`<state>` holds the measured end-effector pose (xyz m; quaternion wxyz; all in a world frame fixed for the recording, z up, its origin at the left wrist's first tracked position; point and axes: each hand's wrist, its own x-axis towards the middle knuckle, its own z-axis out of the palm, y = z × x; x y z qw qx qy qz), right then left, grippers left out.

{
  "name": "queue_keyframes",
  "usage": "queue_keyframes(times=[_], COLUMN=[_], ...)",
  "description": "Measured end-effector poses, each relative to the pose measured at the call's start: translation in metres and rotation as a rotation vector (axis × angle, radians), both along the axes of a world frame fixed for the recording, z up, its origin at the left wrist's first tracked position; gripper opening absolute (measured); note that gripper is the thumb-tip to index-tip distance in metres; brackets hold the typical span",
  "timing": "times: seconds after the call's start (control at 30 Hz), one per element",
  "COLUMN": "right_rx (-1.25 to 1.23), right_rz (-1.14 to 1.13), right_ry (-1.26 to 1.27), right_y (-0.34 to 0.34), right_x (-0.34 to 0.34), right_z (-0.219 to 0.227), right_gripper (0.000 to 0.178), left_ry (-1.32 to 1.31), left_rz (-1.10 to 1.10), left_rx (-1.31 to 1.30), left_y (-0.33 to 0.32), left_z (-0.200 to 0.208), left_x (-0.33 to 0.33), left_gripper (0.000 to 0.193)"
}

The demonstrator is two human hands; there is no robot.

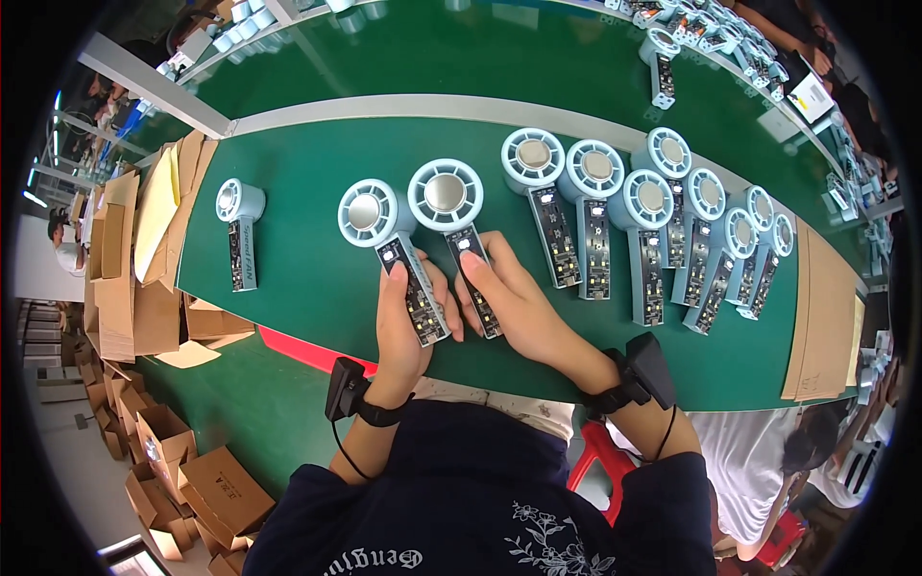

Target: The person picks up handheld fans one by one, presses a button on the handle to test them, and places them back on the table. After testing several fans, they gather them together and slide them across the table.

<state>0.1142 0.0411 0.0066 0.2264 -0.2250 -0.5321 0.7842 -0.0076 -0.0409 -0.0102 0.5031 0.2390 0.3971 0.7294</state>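
My left hand (405, 298) is closed round the handle of a light-blue handheld fan (365, 213), its thumb on the black circuit board that runs along the handle. A second fan of the same kind (446, 192) is gripped in my right hand (504, 293), the thumb pressing the upper end of its board. Both fans are held side by side over the green table (307, 144), round silver-centred heads pointing away from me. To the left, one more fan (237, 230) stays on the table by itself. Several others lie in a group at the right, the nearest being this fan (547, 206).
Cardboard sheets (144, 259) lean at the table's left edge, and more cardboard (821, 317) covers its right end. Open boxes (226, 490) sit on the floor at lower left. A red stool (600, 470) is beside me. Across a pale rail, another fan (662, 67) stands on a second green table.
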Motion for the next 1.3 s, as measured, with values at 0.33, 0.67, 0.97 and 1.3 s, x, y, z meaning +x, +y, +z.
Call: queue_keyframes(times=[0.33,0.67,0.97,1.3], right_rx=[0.088,0.351,0.598,0.704], right_rz=[-0.029,-0.099,-0.258,-0.340], right_ry=[-0.022,-0.058,-0.166,-0.365], right_y=[0.001,0.000,-0.001,-0.006], right_x=[0.000,0.004,0.035,0.098], right_z=[-0.005,0.007,0.017,0.029], right_gripper=[0.030,0.022,0.023,0.027], left_ry=[0.059,0.104,0.131,0.101], left_rz=[0.007,0.001,-0.011,-0.077], left_rx=[-0.003,0.015,0.007,0.033], left_y=[-0.002,-0.002,-0.004,0.000], left_z=[0.002,0.003,0.005,0.004], left_x=[0.002,0.002,0.005,0.002], left_gripper=[0.030,0.029,0.030,0.028])
